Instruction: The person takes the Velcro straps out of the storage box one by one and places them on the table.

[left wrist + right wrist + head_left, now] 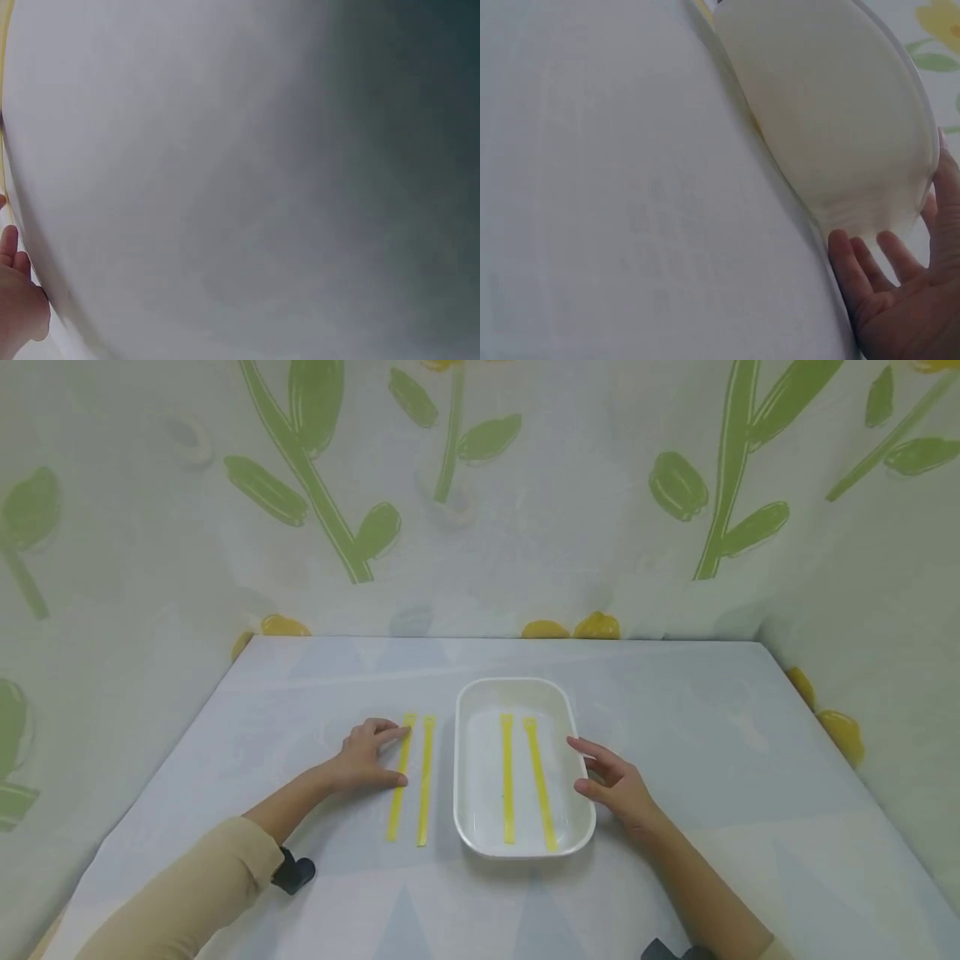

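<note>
Left hand (pixel 363 762): fingers spread, thumb and fingertip at outermost yellow strip (pixel 395 814), between white tray (pixel 480 768) and left edge of table (pixel 675 710). Right hand (pixel 622 787): fingers parted, unclenched, touching tray's right rim.

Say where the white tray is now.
In the head view, the white tray stands on the table, between two yellow strips at left and the right hand.

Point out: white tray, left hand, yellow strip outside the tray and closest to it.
White tray (pixel 524 787): head view, bare floor near its middle.
Left hand (pixel 363 763): head view, back of the hand.
Yellow strip (pixel 426 781): head view, about mid-length.
</note>
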A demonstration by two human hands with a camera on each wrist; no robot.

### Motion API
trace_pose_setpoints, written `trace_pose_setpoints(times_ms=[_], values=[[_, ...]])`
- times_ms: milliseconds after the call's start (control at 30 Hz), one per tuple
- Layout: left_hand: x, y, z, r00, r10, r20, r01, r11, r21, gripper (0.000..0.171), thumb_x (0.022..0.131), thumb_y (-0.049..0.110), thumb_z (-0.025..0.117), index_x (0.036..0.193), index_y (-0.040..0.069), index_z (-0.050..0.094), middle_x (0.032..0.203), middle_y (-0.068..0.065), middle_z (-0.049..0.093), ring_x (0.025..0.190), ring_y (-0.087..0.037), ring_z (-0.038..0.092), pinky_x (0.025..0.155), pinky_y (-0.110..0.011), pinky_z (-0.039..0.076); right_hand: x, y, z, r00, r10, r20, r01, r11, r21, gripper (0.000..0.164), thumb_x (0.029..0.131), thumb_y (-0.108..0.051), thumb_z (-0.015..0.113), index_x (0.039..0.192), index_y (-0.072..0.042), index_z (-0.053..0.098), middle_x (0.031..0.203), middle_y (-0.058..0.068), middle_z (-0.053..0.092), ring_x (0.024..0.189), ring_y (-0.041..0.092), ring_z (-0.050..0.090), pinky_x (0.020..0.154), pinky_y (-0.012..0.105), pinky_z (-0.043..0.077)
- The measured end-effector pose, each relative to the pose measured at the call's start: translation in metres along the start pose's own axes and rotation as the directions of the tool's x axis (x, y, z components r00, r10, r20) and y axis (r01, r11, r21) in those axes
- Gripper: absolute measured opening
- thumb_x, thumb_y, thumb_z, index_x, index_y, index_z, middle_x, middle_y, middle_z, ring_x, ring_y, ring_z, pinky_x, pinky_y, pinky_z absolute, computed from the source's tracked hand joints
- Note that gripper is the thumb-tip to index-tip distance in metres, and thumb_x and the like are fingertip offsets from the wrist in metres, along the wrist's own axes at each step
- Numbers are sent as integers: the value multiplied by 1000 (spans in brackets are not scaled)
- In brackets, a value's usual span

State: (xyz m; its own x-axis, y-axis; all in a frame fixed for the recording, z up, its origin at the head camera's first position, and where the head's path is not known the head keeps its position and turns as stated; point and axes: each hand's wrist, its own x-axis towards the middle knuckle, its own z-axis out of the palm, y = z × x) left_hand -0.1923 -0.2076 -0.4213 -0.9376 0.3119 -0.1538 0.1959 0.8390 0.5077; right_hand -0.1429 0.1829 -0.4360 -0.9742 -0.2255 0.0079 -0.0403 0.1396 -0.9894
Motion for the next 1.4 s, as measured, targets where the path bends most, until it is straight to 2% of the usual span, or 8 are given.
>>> trace_pose_setpoints(times_ms=[300,567,767,900,1000,1100,1267,1400], values=[[-2,2,10,999,-26,-19,27,999,17,82,68,41,82,138,14,49,136,-17,37,120,-36,33,99,-54,31,-2,2,-1,1000,27,12,-27,999,-22,57,85,-9,67,139,-6,46,147,14,39,124,38,45,85,19,48],[-2,4,10,997,-71,-32,71,997,-13,82,67,42,83,138,15,50,136,-16,38,119,-35,33,96,-53,34,0,2,-2,1000,19,20,-18,1000,-22,57,86,-9,67,139,-7,46,147,14,38,123,35,47,85,19,49],[1,9,4,1000,2,-25,-5,992,-126,86,70,41,82,141,10,44,134,-19,42,122,-38,37,99,-56,36,-2,2,-3,1000,23,17,-23,1000,-9,57,85,-8,67,138,-6,47,147,15,38,125,39,44,85,19,49],[6,15,-7,997,73,-8,-73,972,-222,85,74,35,80,143,6,40,132,-18,44,122,-37,42,101,-54,36,-2,3,-3,1000,26,16,-26,999,-19,56,86,-10,67,138,-7,47,147,13,38,124,36,46,86,19,48],[13,22,-19,992,120,27,-106,945,-309,84,76,30,79,143,4,37,134,-19,46,122,-36,45,102,-52,36,-2,3,-3,1000,24,10,-24,1000,-18,56,86,-9,67,138,-8,48,147,13,39,123,33,47,86,19,49],[19,32,-35,983,149,102,-103,926,-363,80,78,28,77,143,4,37,137,-20,47,124,-35,45,103,-50,37,-2,3,-3,1000,27,5,-27,1000,-13,56,86,-10,67,138,-9,48,147,12,40,124,34,46,85,20,49],[26,53,-62,954,150,260,-53,937,-346,71,82,29,72,143,10,40,137,-16,50,127,-31,44,102,-48,38,0,2,-1,999,38,1,-38,999,-7,57,86,-13,68,139,-10,47,148,11,38,127,37,43,86,20,49],[37,69,-76,926,181,331,-63,939,-337,66,84,30,70,142,13,43,133,-13,54,123,-25,50,103,-46,38,0,3,-2,1000,14,4,-14,1000,1,57,86,-11,68,138,-6,47,148,14,38,126,39,43,85,20,49]])
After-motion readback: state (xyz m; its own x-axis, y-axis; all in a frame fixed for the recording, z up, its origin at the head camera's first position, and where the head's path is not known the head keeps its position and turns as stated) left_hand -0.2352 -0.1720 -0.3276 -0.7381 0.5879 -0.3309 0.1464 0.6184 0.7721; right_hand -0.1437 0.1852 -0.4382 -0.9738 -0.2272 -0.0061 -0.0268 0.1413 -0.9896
